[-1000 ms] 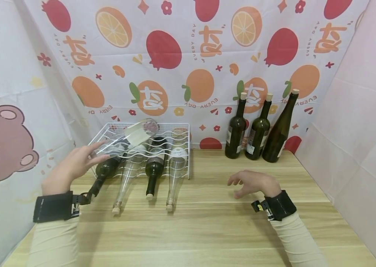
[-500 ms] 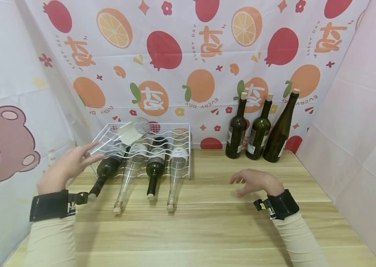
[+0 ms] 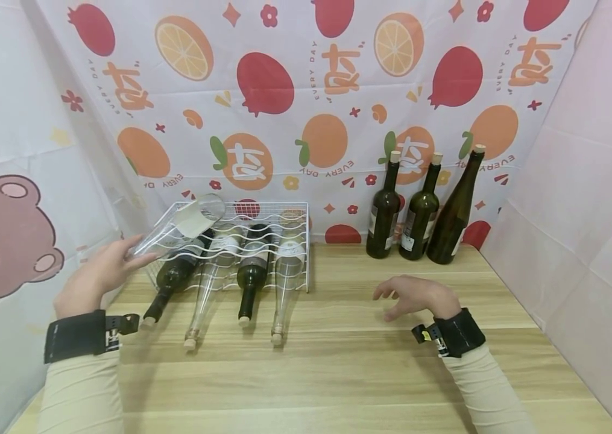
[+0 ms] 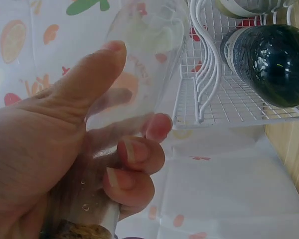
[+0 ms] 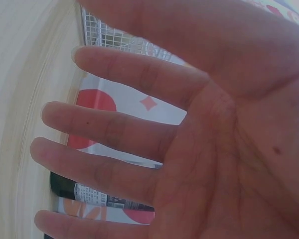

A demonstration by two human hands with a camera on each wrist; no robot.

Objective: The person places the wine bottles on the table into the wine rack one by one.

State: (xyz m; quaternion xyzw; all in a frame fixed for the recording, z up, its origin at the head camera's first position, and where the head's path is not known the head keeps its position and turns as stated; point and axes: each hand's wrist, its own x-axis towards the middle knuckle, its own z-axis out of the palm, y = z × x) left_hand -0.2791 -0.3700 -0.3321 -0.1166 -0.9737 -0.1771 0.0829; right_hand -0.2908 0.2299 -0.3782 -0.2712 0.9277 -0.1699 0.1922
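Note:
By its neck, my left hand (image 3: 94, 276) grips a clear glass bottle (image 3: 194, 218) with a pale label. The bottle slants over the left part of a white wire wine rack (image 3: 307, 259), its base pointing up and away. The left wrist view shows the fingers curled round the neck and a cork (image 4: 84, 231) at its end. Corked bottles lie in the rack, necks toward me: a dark green one (image 3: 173, 274), a clear one (image 3: 209, 289), another dark one (image 3: 252, 277) and another clear one (image 3: 286, 283). Above the table, my right hand (image 3: 416, 297) holds nothing, fingers spread.
Three dark green corked bottles stand upright at the back right: a left one (image 3: 384, 220), a middle one (image 3: 418, 220) and a taller right one (image 3: 454, 214). Printed cloth (image 3: 327, 78) hangs behind and beside the wooden table (image 3: 338, 374).
My left hand has moved left, carrying the clear bottle across the rack toward its left side. The right hand has stayed nearly in place.

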